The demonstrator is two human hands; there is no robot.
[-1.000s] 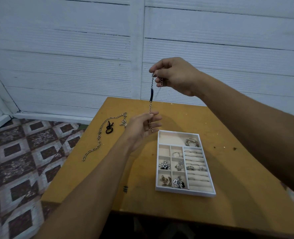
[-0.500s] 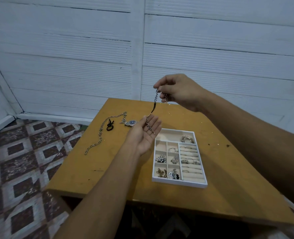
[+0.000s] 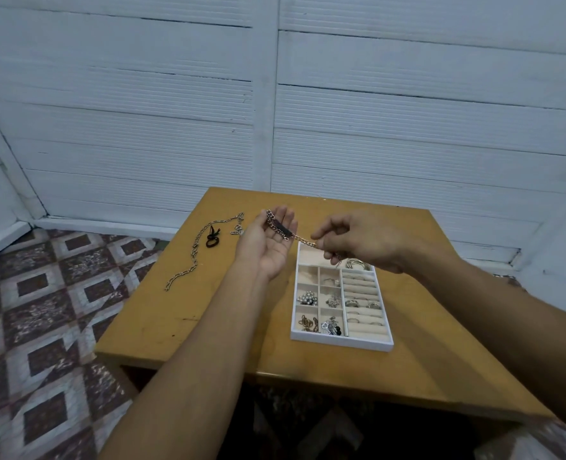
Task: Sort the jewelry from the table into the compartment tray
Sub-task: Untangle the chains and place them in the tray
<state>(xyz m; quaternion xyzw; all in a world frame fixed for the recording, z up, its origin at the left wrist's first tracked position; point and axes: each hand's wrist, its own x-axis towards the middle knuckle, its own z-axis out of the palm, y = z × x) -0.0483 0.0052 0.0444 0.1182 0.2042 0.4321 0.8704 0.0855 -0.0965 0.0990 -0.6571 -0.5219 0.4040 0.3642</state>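
A chain bracelet with a black bar point(image 3: 280, 227) lies gathered in the upturned palm of my left hand point(image 3: 270, 239), fingers apart beneath it. One end runs right to my right hand point(image 3: 358, 242), which pinches it just above the far end of the white compartment tray point(image 3: 341, 343). The tray sits on the wooden table point(image 3: 208, 310) and holds bangles, rings in the roll slots, brooches and small charms.
On the table's far left lie a long silver chain point(image 3: 193, 257), a black hair tie point(image 3: 212, 240) and a small metal piece point(image 3: 237, 230) partly hidden by my left hand. White panelled walls stand behind; patterned floor tiles lie to the left.
My right hand came down from well above the table to tray height. The bracelet, which hung straight between both hands, has collected into my left palm. The camera view pulled back.
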